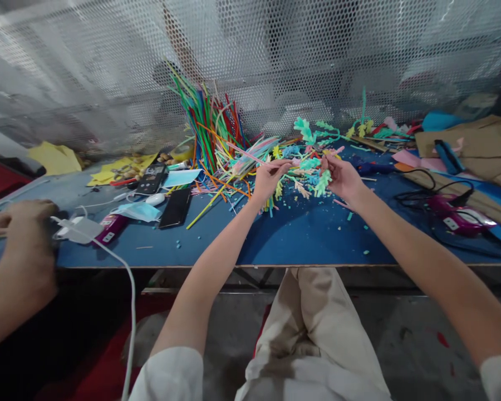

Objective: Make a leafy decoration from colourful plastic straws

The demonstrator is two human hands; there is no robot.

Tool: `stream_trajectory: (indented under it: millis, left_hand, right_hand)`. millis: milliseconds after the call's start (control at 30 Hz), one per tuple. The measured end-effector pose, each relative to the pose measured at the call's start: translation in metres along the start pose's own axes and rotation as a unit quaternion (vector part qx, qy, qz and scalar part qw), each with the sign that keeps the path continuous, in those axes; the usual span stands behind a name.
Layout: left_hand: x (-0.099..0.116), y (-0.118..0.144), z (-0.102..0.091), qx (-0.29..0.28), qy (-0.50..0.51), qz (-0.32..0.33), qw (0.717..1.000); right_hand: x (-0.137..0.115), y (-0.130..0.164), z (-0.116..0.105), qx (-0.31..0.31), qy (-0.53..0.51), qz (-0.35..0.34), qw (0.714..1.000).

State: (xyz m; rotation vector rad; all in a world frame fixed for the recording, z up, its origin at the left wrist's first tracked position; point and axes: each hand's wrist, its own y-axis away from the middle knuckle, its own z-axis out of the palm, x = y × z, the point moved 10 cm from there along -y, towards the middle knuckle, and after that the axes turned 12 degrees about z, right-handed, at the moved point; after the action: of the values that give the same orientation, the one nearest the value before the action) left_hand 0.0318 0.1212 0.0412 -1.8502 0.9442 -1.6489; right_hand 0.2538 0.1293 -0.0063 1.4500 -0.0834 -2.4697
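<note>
My left hand (270, 179) is closed in a pinch on a pink pipe cleaner (247, 154), whose long end sticks out to the upper left. Across from it, my right hand (341, 177) has its fingertips together at a mint-green leafy pipe-cleaner sprig (323, 182), which hangs below them. Both hands are just above a pile of small shaped pieces in yellow, pink and blue; the fingertips partly hide what lies between them. Behind my left hand rests a bundle of pale pipe cleaners (256, 154). Farther back stands a tall bunch of coloured pipe cleaners (211, 133).
A co-worker's hand (29, 214) rests at the left of the blue table (217, 245). A black phone (175, 208), face masks and a white charger (79, 230) lie between us. To the right are a purple power strip (461, 216) with black cables and cardboard (476, 145). A perforated metal screen stands behind.
</note>
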Motion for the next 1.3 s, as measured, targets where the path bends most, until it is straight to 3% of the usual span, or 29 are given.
stream_trajectory:
  millis: [100,233,367,433,500,600,700,767,867,967,1033,1167,1300]
  left_hand:
    - [-0.003,0.001,0.000,0.014,-0.008,-0.012,1.000]
    - [-0.015,0.003,-0.007,0.049,-0.023,-0.074,0.996]
    - [-0.036,0.013,0.009,-0.064,-0.014,-0.189,0.980]
    - [-0.035,0.012,0.009,-0.094,-0.064,-0.177,0.978]
    - [-0.023,0.005,0.000,-0.076,-0.118,-0.119,0.983]
    - [-0.010,-0.002,0.000,-0.080,-0.087,-0.067,0.991]
    - [-0.022,0.000,0.001,-0.084,0.024,-0.148,0.985]
    - [-0.031,0.004,-0.003,-0.071,0.041,-0.201,0.976]
    - [-0.022,0.003,0.000,-0.103,-0.012,-0.170,0.980]
    - [-0.005,0.005,0.019,-0.173,-0.030,-0.112,0.978]
    - [0.001,0.007,0.027,-0.188,-0.025,-0.096,0.977]
    - [-0.004,0.010,0.028,-0.166,0.002,-0.114,0.979]
    - [-0.017,0.016,0.029,-0.178,0.008,-0.151,0.972]
  right_hand:
    - [0.007,0.010,0.014,-0.029,-0.063,0.037,0.997]
    - [0.015,0.016,0.029,-0.047,-0.048,0.051,0.996]
    - [0.007,0.011,0.018,0.003,-0.027,-0.024,0.999]
    - [0.000,0.009,0.011,0.022,-0.004,-0.071,0.997]
    - [-0.005,0.008,0.008,0.028,0.026,-0.106,0.994]
    - [-0.008,0.009,0.008,0.032,0.067,-0.134,0.988]
    - [-0.009,0.012,0.014,0.035,0.120,-0.155,0.980]
    - [-0.009,0.015,0.018,0.037,0.147,-0.170,0.974]
    - [-0.008,0.019,0.023,0.040,0.156,-0.186,0.969]
    - [-0.008,0.021,0.028,0.030,0.167,-0.194,0.966]
    - [-0.009,0.022,0.029,0.028,0.179,-0.195,0.964]
    - [-0.009,0.022,0.028,0.026,0.191,-0.196,0.961]
    - [-0.009,0.022,0.032,0.012,0.231,-0.212,0.949]
